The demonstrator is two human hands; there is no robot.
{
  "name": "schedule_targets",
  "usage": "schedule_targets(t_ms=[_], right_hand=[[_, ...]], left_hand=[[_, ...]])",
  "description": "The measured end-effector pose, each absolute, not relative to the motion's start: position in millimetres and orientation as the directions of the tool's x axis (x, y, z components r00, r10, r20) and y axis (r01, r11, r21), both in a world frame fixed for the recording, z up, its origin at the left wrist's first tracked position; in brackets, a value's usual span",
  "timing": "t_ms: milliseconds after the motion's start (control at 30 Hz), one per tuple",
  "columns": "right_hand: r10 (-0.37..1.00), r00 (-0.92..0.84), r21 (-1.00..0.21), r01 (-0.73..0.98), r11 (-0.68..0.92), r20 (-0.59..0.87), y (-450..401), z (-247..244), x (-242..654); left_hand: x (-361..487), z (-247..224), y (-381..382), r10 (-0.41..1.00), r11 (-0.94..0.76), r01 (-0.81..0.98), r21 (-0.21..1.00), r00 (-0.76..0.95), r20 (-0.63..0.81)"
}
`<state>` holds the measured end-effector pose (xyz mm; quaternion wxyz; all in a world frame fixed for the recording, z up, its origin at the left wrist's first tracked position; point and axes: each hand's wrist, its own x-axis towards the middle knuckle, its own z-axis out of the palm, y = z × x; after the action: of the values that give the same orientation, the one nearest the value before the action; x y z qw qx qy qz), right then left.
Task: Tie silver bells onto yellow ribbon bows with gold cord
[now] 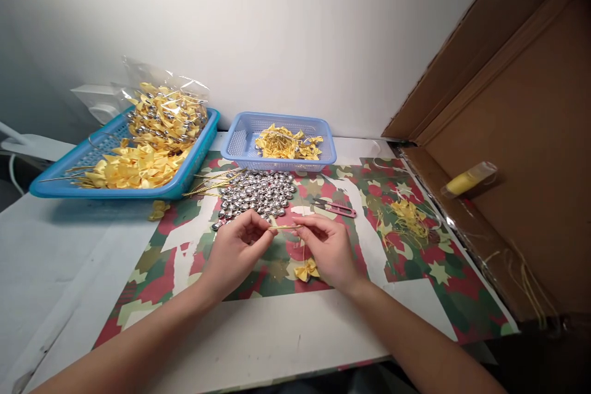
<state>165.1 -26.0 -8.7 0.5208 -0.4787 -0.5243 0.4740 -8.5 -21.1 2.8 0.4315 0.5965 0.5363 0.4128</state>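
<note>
Between my two hands a thin gold cord runs taut above the patterned paper. My left hand pinches its left end between thumb and fingertips. With thumb and forefinger, my right hand grips the other end. A small yellow ribbon bow hangs or lies below my right hand, with a strand rising from it toward those fingers. Just beyond my left hand spreads a pile of shiny silver beads. Thread snips with a pink handle lie beyond my right hand.
A blue basket at left holds yellow bows and a clear bag of beaded bows. A smaller blue basket with bows stands at the back. Cord scraps lie at right, beside a cardboard wall bearing a yellow tube.
</note>
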Motion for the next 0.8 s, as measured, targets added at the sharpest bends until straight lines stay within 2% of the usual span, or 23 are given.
schedule_targets(t_ms=[200,300,467,567,800], right_hand=[[0.99,0.061,-0.991,0.039,0.125,0.128,-30,-5,165],[0.996,0.072,-0.998,-0.025,0.06,0.058,-32,-3,162],[0.982,0.128,-0.963,-0.247,-0.104,-0.139,-34,-4,154],[0.973,0.172,-0.947,-0.306,-0.096,-0.155,-34,-4,152],[0.963,0.157,-0.917,-0.372,-0.148,-0.219,-36,-4,153]], left_hand=[[-9,-4,-23,0.988,-0.153,0.32,0.935,0.079,0.135],[-8,-4,-24,0.985,-0.173,0.349,0.921,0.057,0.163],[-1,-2,-27,0.981,-0.192,0.343,0.92,0.043,0.189],[3,-1,-31,0.975,-0.216,0.345,0.914,0.036,0.217],[4,1,-35,0.969,-0.245,0.327,0.913,0.057,0.24]])
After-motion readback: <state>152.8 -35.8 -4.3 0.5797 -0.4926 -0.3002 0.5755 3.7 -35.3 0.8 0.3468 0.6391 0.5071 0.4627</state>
